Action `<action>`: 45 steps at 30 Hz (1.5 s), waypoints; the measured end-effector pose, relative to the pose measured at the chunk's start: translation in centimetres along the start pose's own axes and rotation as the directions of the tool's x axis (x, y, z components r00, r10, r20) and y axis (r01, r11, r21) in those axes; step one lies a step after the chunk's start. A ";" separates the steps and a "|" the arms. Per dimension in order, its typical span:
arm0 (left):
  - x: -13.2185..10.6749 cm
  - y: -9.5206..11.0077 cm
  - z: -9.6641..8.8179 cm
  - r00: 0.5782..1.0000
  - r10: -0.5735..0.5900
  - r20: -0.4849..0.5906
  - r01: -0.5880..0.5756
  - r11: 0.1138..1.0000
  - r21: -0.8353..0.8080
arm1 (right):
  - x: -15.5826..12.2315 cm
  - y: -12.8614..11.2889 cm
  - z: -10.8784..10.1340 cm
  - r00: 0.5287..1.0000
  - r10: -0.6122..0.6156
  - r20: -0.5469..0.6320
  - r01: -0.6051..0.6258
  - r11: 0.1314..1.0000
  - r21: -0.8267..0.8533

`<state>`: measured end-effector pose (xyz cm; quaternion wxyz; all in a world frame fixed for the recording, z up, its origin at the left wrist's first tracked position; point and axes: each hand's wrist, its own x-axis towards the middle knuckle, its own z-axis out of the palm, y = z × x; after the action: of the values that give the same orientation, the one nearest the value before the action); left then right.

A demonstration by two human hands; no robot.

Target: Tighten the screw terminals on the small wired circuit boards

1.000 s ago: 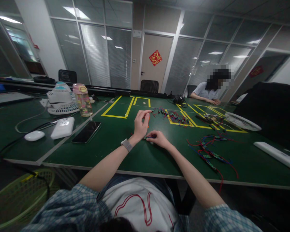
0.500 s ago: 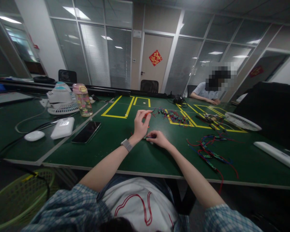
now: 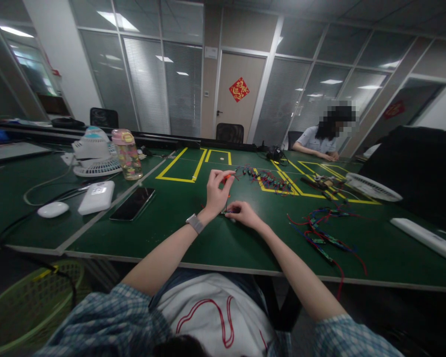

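Observation:
My left hand (image 3: 217, 191) is closed around a small screwdriver with an orange handle (image 3: 228, 176). The tool stands nearly upright, and its thin dark shaft points down at a small green circuit board (image 3: 223, 212) low over the table. Pinched at the board's right side are the fingertips of my right hand (image 3: 242, 213). Fingers hide most of the board, and I cannot tell exactly where the tip touches. Right of my hands lies a loose bunch of green boards with red and blue wires (image 3: 317, 230).
Beyond my hands lies a row of small wired connectors (image 3: 269, 179). A phone (image 3: 133, 203), white power bank (image 3: 96, 197), mouse (image 3: 53, 209), bottle (image 3: 127, 156) and fan (image 3: 92, 151) stand left. A white bar (image 3: 425, 239) lies right. Another person (image 3: 315, 141) sits across the table.
My left fingers have shifted very slightly on the orange handle. My right hand stays in place. The person across has turned their head a little.

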<state>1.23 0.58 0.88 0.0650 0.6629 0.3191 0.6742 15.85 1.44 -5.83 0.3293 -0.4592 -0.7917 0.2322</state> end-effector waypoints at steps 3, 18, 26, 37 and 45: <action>0.0 -0.3 0.1 1.000 -0.013 0.016 0.014 0.999 -0.041 | 0.0 0.0 0.0 1.000 0.002 0.003 -0.002 1.000 0.002; -0.1 -0.3 0.2 0.999 -0.012 0.042 0.014 1.000 -0.027 | 0.0 0.2 0.0 1.000 -0.003 0.010 0.003 1.000 -0.003; -0.1 -0.2 0.0 1.000 -0.012 0.004 0.012 1.000 0.003 | -0.1 -0.4 -0.1 1.000 0.013 0.009 -0.013 1.000 0.005; -0.2 -0.6 0.1 0.998 -0.060 -0.015 0.059 0.996 -0.069 | -0.1 -0.4 -0.2 1.000 0.005 0.014 -0.005 1.000 -0.010; -0.2 -0.1 0.0 0.999 -0.005 -0.035 0.007 0.999 0.045 | -0.1 -0.4 -0.2 1.000 0.014 0.010 -0.014 1.000 -0.004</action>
<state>1.23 0.55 0.72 0.0465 0.6513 0.3372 0.6782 15.81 1.15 -5.51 0.3226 -0.4642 -0.7907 0.2351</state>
